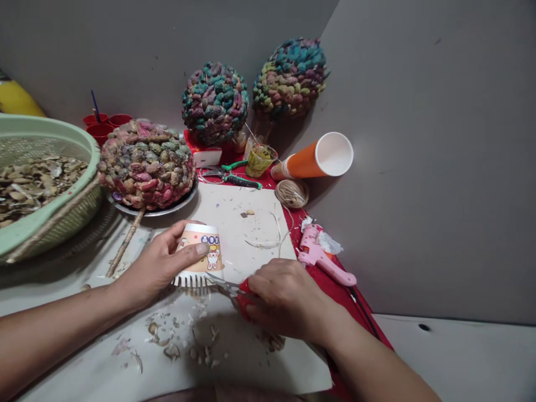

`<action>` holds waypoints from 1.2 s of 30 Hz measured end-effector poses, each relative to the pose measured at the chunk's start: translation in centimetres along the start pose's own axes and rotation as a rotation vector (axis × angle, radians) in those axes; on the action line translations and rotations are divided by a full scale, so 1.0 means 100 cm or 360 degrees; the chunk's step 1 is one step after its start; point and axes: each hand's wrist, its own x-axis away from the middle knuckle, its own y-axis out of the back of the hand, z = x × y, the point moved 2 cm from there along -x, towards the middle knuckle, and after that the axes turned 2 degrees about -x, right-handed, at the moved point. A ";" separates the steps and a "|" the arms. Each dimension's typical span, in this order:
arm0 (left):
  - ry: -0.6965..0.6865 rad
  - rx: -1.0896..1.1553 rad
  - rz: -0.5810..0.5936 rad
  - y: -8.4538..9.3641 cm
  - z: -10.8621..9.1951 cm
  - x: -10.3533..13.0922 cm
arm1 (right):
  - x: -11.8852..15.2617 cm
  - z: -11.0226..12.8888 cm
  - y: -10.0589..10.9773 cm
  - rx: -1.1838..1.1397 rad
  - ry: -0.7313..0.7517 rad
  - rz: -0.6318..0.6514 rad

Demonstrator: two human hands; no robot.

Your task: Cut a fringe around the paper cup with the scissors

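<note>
My left hand (161, 259) grips a paper cup (193, 258) printed with a cartoon rabbit, thumb across its side. The cup is upside down, and its lower edge is cut into a row of narrow strips. My right hand (282, 296) is closed on the red handles of a pair of scissors (229, 288). Their blades are parted at the cup's fringed edge, on its right side. Below the cup, shell scraps (161, 335) are strewn over the white board (234, 209).
A green basket (79, 131) of shells stands left, beside a ball of coloured peanut shells (146, 162) on a metal plate. Two more such balls (215, 103) are behind. Green-handled pliers (234, 177), twine (292, 193), an orange cup (312, 159) and a pink glue gun (322, 257) lie along the right.
</note>
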 end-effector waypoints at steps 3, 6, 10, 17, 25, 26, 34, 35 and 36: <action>-0.0021 -0.0019 -0.0026 0.001 0.000 0.001 | 0.000 0.000 -0.001 -0.0006 0.0014 0.0017; -0.0046 -0.0053 -0.0066 0.003 0.001 0.001 | 0.000 0.000 -0.002 0.0011 0.0027 0.0019; -0.0052 -0.0068 -0.0082 0.004 0.001 0.001 | 0.000 0.001 -0.004 0.0039 0.0042 -0.0015; -0.0047 -0.0015 -0.0073 0.005 0.003 0.001 | -0.001 0.001 -0.004 0.0029 0.0041 -0.0091; -0.0028 0.0134 -0.0072 0.002 0.002 -0.001 | -0.002 0.000 -0.005 -0.0105 0.0041 -0.0171; -0.0027 0.0168 -0.0074 0.002 0.002 -0.001 | -0.002 -0.001 -0.004 -0.0168 0.0037 -0.0201; -0.0104 0.0368 -0.0136 0.004 -0.001 0.000 | 0.003 -0.008 0.005 -0.1253 -0.0262 0.0062; -0.0126 0.0379 -0.0138 0.004 -0.002 0.000 | 0.005 -0.009 0.005 -0.1376 -0.0320 0.0178; -0.0151 0.0389 -0.0141 0.005 -0.003 0.000 | 0.007 -0.010 0.004 -0.1471 -0.0377 0.0289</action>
